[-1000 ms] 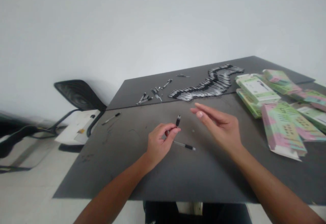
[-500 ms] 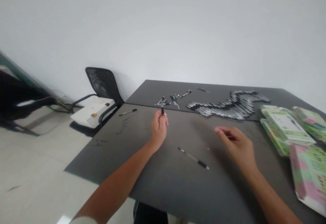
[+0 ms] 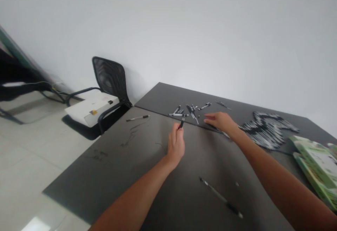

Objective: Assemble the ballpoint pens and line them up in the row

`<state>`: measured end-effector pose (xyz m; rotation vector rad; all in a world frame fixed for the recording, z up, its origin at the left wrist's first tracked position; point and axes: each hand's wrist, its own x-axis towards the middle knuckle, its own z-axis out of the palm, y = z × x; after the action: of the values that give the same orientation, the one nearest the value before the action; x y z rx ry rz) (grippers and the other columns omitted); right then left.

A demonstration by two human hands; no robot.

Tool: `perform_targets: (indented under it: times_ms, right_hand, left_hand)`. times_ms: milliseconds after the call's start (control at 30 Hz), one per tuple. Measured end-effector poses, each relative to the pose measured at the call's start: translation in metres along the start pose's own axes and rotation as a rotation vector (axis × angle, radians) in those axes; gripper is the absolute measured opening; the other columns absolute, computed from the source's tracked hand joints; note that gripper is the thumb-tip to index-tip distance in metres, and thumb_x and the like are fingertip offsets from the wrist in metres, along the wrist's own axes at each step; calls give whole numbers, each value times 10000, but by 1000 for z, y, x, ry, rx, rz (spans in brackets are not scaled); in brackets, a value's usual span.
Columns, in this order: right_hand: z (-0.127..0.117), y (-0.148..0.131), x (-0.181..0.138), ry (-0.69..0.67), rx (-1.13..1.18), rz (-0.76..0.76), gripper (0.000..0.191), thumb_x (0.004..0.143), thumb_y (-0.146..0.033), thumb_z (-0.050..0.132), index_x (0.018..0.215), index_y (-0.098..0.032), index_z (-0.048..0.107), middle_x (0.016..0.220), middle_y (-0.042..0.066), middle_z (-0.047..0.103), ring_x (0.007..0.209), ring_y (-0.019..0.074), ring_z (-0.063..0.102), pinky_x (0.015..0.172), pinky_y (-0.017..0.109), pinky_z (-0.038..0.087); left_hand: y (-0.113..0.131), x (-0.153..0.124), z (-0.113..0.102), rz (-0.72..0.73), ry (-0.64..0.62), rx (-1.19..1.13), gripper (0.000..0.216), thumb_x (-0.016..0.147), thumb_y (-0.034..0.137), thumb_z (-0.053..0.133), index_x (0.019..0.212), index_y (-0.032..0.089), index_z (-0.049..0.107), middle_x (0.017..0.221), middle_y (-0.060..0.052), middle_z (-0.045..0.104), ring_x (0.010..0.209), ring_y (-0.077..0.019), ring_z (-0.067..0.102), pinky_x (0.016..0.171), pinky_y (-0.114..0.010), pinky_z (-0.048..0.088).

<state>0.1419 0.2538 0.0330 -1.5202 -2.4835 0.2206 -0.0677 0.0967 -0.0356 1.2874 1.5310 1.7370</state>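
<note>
My left hand (image 3: pixel 176 146) is closed around a pen (image 3: pixel 182 123) with a black grip, held above the dark table with its tip pointing away from me. My right hand (image 3: pixel 223 122) reaches over the table with fingers stretched out and nothing visible in them. It is just right of a loose cluster of pen parts (image 3: pixel 192 112), apart from them as far as I can see. More clear and black pen pieces (image 3: pixel 179 111) lie beyond my left hand. In the foreground lies a single pen (image 3: pixel 221 198) with a black grip.
A long row of many pens (image 3: pixel 268 133) spreads behind my right forearm. Green boxes (image 3: pixel 316 168) stack at the right edge. Another pen (image 3: pixel 138 118) lies far left, near dark marks on the table (image 3: pixel 147 175). A mesh chair (image 3: pixel 110 78) holds a white case (image 3: pixel 93 106).
My right hand has moved forward and left, from above the near table to beside the pen parts. My left hand still holds its pen. The view has turned left.
</note>
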Motion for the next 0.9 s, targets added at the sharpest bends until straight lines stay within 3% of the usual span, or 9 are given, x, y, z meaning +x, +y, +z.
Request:
perform_targets:
  times_ms: [133,333,633,800,900]
  right_hand:
    - [20,4,39,-83,-83,-38,382,950,-420,700,1262,-246,836,1104,75,862,1055,282,805,903,315,582]
    - [29,3,65,-124,-170,-62,387,950,-446,693,1270,-280,831,1120,70,858,1015,260,801,848,293,571]
    - [29,-10,74,-152,-212,-74,265,954,-288,648,1068,-255,885,1052,62,865,1015,250,792,875,297,559]
    - [30,-26,70,-146,-220,-19,237,984,-396,713,986,-176,801,1012,68,826,977,224,770,961,430,580]
    - [26,-31,65,-84,-186,23,216,974,-350,699,985,-162,806,1005,99,825,996,248,770,952,419,573]
  left_hand:
    - [1,0,2,-37,-13,-3,225,1026,208,388,810,258,427,662,39,434,615,-187,462,567,-302,299]
    - [1,0,5,-54,-43,7,214,1019,192,381,821,257,432,670,32,477,640,-190,498,586,-318,294]
    - [2,-2,7,-32,-73,32,209,1023,195,383,833,260,443,680,27,495,646,-197,498,603,-325,300]
    - [2,-3,7,-8,-78,40,211,1019,198,379,824,257,433,666,30,486,637,-197,494,603,-321,291]
    - [2,-4,7,8,-72,44,209,1016,205,372,821,257,428,660,31,482,626,-197,492,597,-319,284]
